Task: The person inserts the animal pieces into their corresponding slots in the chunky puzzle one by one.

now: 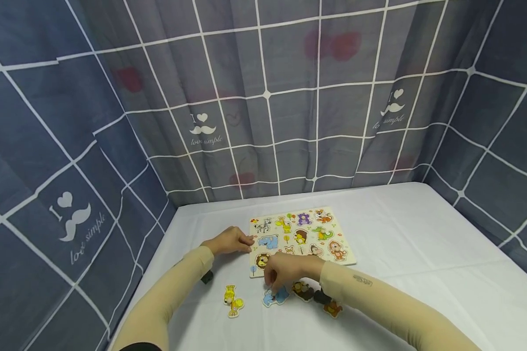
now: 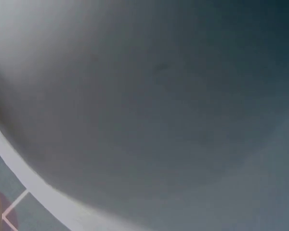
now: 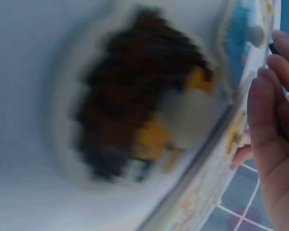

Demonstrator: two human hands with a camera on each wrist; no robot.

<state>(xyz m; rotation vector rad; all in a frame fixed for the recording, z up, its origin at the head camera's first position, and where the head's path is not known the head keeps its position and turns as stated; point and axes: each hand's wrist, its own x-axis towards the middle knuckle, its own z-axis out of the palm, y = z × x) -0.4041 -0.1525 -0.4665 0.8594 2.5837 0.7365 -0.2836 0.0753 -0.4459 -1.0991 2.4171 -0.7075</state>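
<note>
A puzzle board (image 1: 349, 258) with colourful animal pictures lies on the white table. My left hand (image 1: 230, 241) rests at its left edge, fingertips touching the rim. Below the board's front edge, my right hand (image 1: 287, 268) reaches down with bent fingers over a blue elephant puzzle piece (image 1: 283, 294). In the right wrist view, the right fingers (image 3: 265, 110) are close to the knob of that blue piece, which shows beside them. A brown hedgehog piece (image 3: 130, 91) with a pale knob fills much of that view, blurred. The left wrist view shows mostly blurred grey surface.
A yellow giraffe piece (image 1: 233, 301) lies left of the elephant piece. An orange-brown piece (image 1: 333, 309) lies to the right, near the right forearm. Grey checked curtains (image 1: 290, 122) hang behind and beside the table (image 1: 404, 253).
</note>
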